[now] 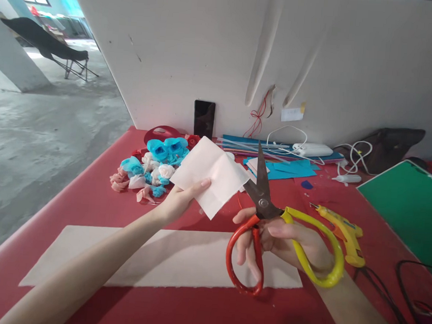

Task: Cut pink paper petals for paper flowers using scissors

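Left hand [178, 201] is pinching a pale paper piece [209, 174], held up off the table [87, 202]. Right hand [284, 238] is gripping scissors [263, 205] w/ red + yellow loops, blades open at the paper's edge. Long pale sheet [150, 258] is lying under both hands; glue gun [344, 232] just right of right hand; paper flowers [152, 170] beyond left.

a red table [87, 197] is seen. a long white sheet [164, 262] is laid beneath the fingers. paper flowers [152, 170] are heaped beyond them.
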The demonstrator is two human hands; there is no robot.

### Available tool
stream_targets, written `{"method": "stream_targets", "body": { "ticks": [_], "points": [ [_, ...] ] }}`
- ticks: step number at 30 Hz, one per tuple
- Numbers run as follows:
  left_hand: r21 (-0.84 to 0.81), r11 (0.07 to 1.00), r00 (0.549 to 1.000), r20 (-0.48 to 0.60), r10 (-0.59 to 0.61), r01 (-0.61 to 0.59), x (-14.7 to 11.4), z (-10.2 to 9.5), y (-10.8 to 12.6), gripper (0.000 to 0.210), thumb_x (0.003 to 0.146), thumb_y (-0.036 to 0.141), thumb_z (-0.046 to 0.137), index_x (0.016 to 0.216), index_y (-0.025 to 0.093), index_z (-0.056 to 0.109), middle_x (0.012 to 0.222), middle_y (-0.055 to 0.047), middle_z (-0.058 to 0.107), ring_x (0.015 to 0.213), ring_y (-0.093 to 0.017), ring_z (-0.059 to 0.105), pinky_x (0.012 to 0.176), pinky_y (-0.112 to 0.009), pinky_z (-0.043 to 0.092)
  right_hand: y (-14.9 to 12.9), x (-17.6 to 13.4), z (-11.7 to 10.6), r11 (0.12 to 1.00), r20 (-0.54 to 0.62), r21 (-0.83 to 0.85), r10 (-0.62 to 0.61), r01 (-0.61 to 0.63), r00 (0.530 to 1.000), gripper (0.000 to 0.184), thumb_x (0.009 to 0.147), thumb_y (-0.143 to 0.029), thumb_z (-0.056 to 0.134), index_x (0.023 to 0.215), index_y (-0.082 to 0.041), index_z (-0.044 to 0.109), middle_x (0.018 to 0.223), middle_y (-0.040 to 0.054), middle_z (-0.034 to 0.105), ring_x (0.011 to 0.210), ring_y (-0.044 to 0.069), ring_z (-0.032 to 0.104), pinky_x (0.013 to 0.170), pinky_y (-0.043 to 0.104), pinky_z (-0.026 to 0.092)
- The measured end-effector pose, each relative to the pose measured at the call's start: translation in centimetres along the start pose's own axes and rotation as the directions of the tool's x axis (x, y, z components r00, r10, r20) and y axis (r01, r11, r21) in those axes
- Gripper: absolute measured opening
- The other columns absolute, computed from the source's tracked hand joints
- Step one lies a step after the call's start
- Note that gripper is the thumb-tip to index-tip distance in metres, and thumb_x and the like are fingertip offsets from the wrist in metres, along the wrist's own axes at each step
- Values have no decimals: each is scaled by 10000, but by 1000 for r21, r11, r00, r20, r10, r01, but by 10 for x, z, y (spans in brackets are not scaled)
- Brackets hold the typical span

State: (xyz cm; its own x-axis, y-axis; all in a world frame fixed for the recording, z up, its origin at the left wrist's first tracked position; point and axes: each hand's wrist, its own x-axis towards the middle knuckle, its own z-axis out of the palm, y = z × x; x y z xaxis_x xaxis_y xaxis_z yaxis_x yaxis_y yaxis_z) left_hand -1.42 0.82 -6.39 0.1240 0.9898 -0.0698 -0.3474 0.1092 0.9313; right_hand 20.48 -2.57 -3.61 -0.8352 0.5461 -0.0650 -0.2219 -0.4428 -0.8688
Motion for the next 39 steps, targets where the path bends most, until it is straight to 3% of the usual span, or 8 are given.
{"method": "stream_targets", "body": {
  "ticks": [4, 9, 16, 25, 39],
  "points": [
    [11, 1000, 999, -39, 4, -4, 1, -2, 0, 374, 617, 341, 744, 922, 162, 621, 661, -17, 650, 645, -192, 638, 552, -255, 517, 2, -2, 0, 999, -13, 19, -43, 43, 999, 278, 872, -300, 367, 1017, -112, 511, 846, 123, 657, 524, 152, 592, 542, 305, 437],
    [15, 998, 996, -56, 62, -61, 3, -5, 0, 515, 609, 361, 761, 1070, 216, 583, 866, -26, 686, 944, -227, 617, 718, -239, 522, 1, -5, 3, 998, -57, 51, -42, 45, 997, 250, 910, -306, 346, 924, -119, 512, 685, 86, 644, 430, 97, 510, 449, 213, 369],
    [44, 995, 996, -8, 91, -90, 6, -10, 1, 560, 618, 394, 751, 1122, 226, 574, 922, -43, 689, 979, -247, 611, 769, -266, 527, 9, -5, 7, 970, -100, 242, 49, -24, 994, 244, 885, -340, 404, 834, -139, 532, 610, 75, 668, 324, 46, 355, 350, 159, 308],
    [24, 997, 998, 12, 68, -69, 7, -11, 4, 590, 598, 392, 766, 1130, 222, 576, 915, -45, 701, 1034, -275, 597, 876, -320, 505, 11, -5, 8, 972, -121, 227, 89, -59, 989, 314, 874, -432, 439, 765, -147, 516, 468, -7, 593, 249, 13, 221, 268, 122, 228],
    [41, 996, 994, 73, 75, -78, 4, -8, 14, 564, 575, 408, 772, 1083, 232, 599, 814, -23, 696, 945, -267, 634, 757, -280, 545, 11, -6, 5, 973, -26, 228, 49, -42, 998, 177, 811, -235, 431, 904, -118, 526, 630, 76, 643, 388, 54, 371, 361, 157, 285]
  ]
}}
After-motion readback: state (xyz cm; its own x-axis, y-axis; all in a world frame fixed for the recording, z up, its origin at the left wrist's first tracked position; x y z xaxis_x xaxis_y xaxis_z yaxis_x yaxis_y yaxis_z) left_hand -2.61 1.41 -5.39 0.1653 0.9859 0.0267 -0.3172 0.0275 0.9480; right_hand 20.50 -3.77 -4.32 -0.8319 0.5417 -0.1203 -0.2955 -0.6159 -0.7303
